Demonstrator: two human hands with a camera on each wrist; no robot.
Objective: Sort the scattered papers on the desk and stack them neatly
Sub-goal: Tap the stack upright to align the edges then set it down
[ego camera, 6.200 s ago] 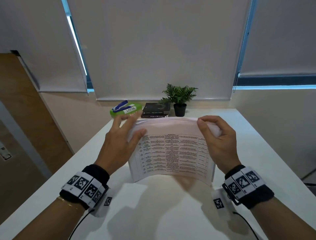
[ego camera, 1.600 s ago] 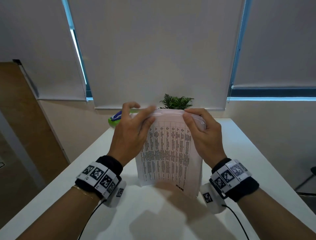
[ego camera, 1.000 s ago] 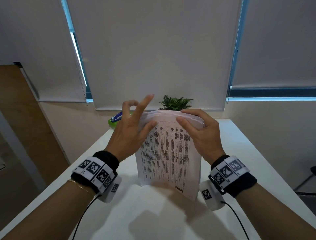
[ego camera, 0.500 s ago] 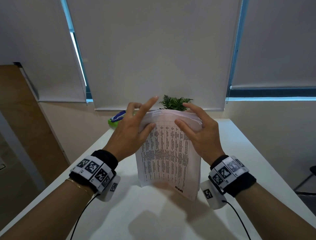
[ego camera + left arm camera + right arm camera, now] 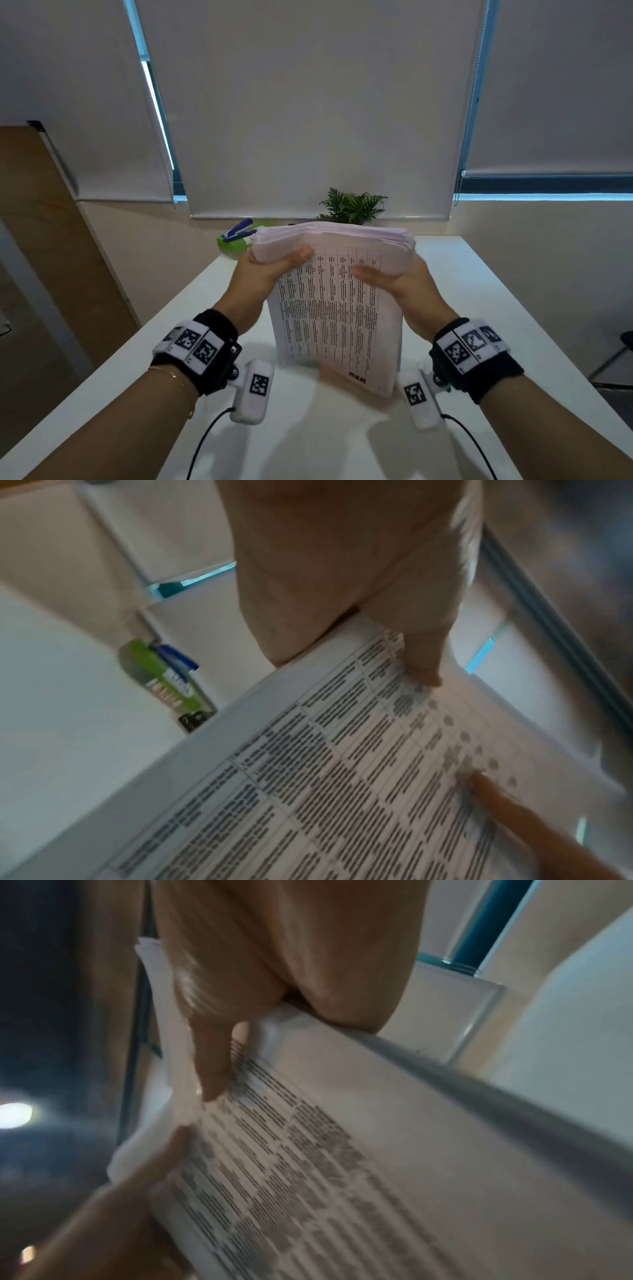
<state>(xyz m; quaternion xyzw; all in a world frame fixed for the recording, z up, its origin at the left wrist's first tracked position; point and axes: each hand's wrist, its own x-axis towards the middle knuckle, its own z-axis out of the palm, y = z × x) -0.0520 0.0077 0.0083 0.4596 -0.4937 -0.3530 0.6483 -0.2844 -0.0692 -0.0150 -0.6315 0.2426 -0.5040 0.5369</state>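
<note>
Both hands now clamp the paper stack (image 5: 337,305) at its top corners: left hand (image 5: 265,274) and right hand (image 5: 399,284), thumbs on the printed face, no longer patting the top edge. Stack stands upright mid-table (image 5: 513,308), bottom edge at the surface or just off it. Squaring looks nearly done; laying it flat is probably next.

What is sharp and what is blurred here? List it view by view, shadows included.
Head view: sharp; the paper stack and both hands throw soft shadows on the white desk. Left wrist view: printed rows smeared, the left hand soft, upper right dark. Right wrist view: heavier smear, dark left side with a glaring light spot.
</note>
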